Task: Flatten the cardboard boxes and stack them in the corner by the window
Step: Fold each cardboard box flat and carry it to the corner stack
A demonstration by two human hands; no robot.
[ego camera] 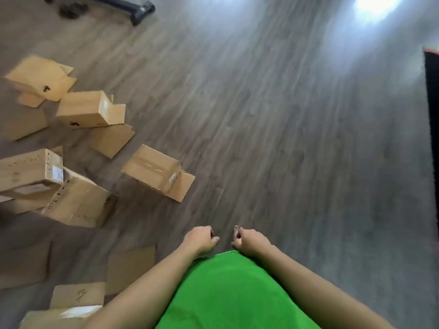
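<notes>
Hands held empty above a wood floor, cardboard boxes scattered to the left.

Both hands are seen in front of a green shirt, close together but apart; the left hand and the right hand are each loosely curled, the fingers drawn in and nothing held. Several boxes are strewn over the floor at left, none yet flattened that can be told for certain: one taped box lies nearest the middle with a flap open, another sits beyond it, and two more lean against each other at the left edge. Flat-looking cardboard pieces lie near the left arm. A dark object is seen at the top, blurred. Glare falls on the floor at upper right.
</notes>
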